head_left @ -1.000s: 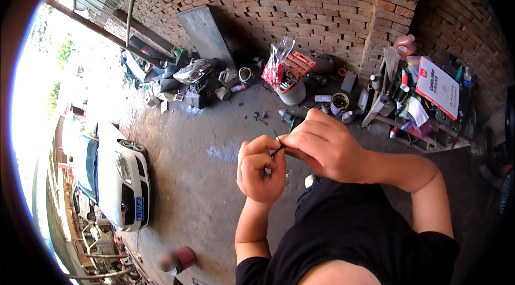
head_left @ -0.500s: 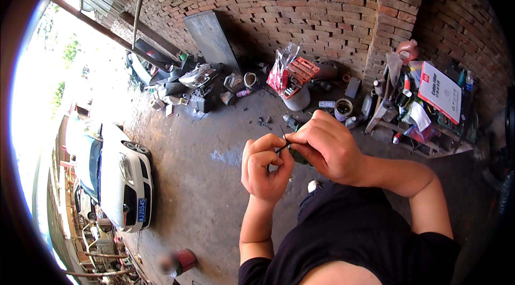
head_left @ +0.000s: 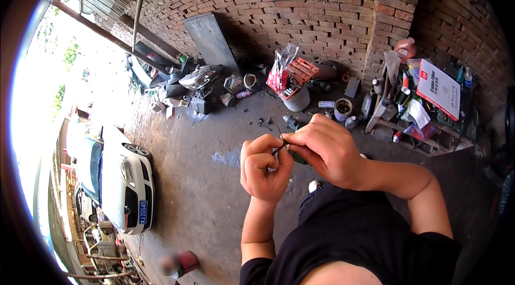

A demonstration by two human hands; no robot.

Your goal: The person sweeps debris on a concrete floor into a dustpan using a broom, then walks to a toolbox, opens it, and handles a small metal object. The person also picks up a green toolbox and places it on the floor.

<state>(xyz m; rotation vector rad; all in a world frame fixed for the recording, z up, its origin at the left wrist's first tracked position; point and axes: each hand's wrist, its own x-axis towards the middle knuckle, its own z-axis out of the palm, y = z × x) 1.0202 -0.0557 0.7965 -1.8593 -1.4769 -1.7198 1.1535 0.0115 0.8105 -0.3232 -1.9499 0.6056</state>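
Observation:
My left hand and my right hand meet in front of my chest, fingertips nearly touching. Between them runs a thin black flexible strip, curved, with a fine end sticking up above the fingertips. My left thumb and curled fingers pinch it on one side. On the other, my right thumb and forefinger grip it. Whether it is a wire or a cable tie is too small to tell. Something green shows partly behind my right hand, lower down; the hand hides much of it.
A grey bucket holding an orange case stands by the brick wall. Car parts, including a headlamp, lie left of it. A cluttered low rack bears a white-and-red box. A white car is parked at left, a red drum below.
Both hands keep their pinch on the black strip. The fingertips have shifted very slightly left, and the strip's upper end leans a little more to the left.

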